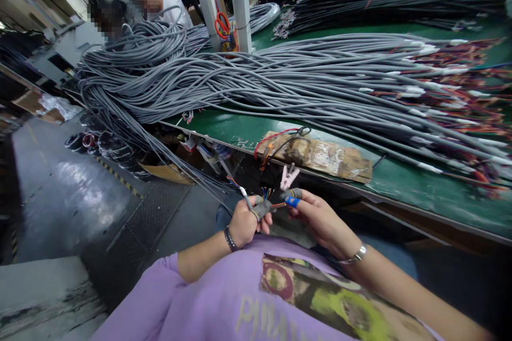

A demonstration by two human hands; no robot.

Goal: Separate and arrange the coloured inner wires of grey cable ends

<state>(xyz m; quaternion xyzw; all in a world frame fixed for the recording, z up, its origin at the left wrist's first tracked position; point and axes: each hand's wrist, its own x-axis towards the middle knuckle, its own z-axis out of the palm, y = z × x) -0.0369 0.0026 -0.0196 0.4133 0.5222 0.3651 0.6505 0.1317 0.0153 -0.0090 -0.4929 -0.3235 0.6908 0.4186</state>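
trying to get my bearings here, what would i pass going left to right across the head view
Dark coils on the floor → orange-handled scissors → left hand, holding a grey cable → right hand, pinching an orange wire → silver bracelet on the right wrist.

From afar I see grey cables (248, 77) at twelve o'clock, green tabletop (404, 186) at three, a lilac shirt (236, 277) at six, yellow-and-black striped floor tape (120, 178) at nine — and, at five, an orange wire (279, 204) and blue thumb wrap (293, 202).
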